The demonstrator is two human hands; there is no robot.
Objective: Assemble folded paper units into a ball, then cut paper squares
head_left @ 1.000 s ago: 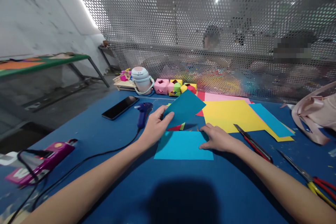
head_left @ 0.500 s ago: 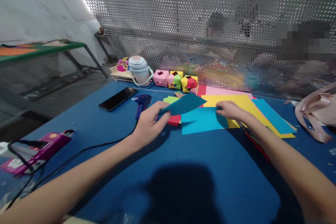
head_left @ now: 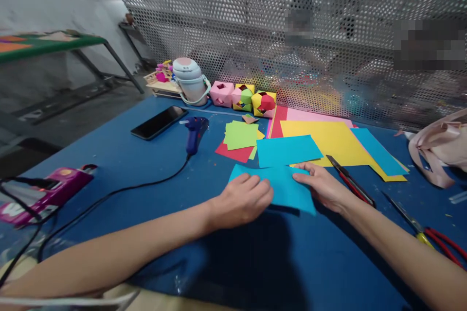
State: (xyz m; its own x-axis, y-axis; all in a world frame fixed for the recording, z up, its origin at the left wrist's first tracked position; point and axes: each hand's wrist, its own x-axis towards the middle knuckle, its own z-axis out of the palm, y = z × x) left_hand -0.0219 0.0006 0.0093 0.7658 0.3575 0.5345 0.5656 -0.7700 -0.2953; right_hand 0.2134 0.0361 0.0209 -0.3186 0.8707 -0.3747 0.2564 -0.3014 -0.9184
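Observation:
Both hands hold a rectangular sheet of blue paper [head_left: 282, 187] just above the blue table, near its middle. My left hand [head_left: 245, 200] has its fingers curled over the sheet's left part. At the right end, my right hand [head_left: 318, 183] pinches the sheet between thumb and fingers. Just behind it lies another blue paper piece [head_left: 288, 149], partly on a large yellow sheet [head_left: 328, 136]. Green paper squares [head_left: 242, 135] and a red paper piece [head_left: 234, 151] lie to the left. A utility knife [head_left: 350, 182] rests beyond my right wrist.
Scissors [head_left: 412, 218] lie at the right. A blue glue gun [head_left: 194, 133], its cord, a phone [head_left: 159, 123] and a magenta power strip [head_left: 51, 194] occupy the left. Folded paper balls [head_left: 243, 97] and a white lidded container [head_left: 191, 82] stand before a perforated metal screen [head_left: 226, 24].
The blue sheet has come nearer and to the right in my left hand. My right hand has left the other blue piece and now grips this sheet too.

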